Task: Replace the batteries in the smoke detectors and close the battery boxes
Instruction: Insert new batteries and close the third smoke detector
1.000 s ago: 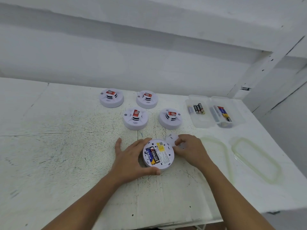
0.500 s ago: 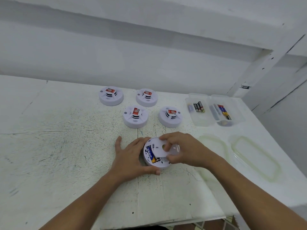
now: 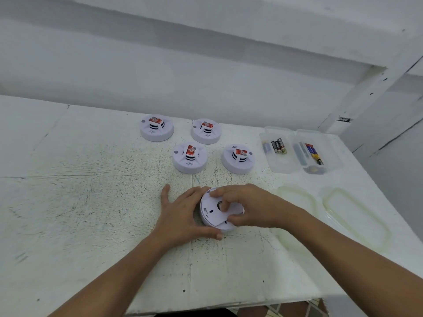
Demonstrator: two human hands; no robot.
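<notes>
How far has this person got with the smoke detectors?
Nothing looks finished for certain. In hand: the left hand holds the upturned detector while the right hand fits its cover, not yet flush. Left: four other detectors behind, whether serviced I cannot tell; batteries lie in the clear box.

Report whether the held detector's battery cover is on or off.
On: cover lies over the detector's back, under the right hand. Latched: cannot tell.

Scratched white bench [image 3: 68, 202] open left and front. Centre: upturned white round detector [image 3: 212, 217]. Behind: four round white smoke detectors with red labels [image 3: 190, 165], narrow gaps between. Right: clear plastic battery boxes [image 3: 281, 167], two clear oval lids [image 3: 325, 203] lying flat.
</notes>
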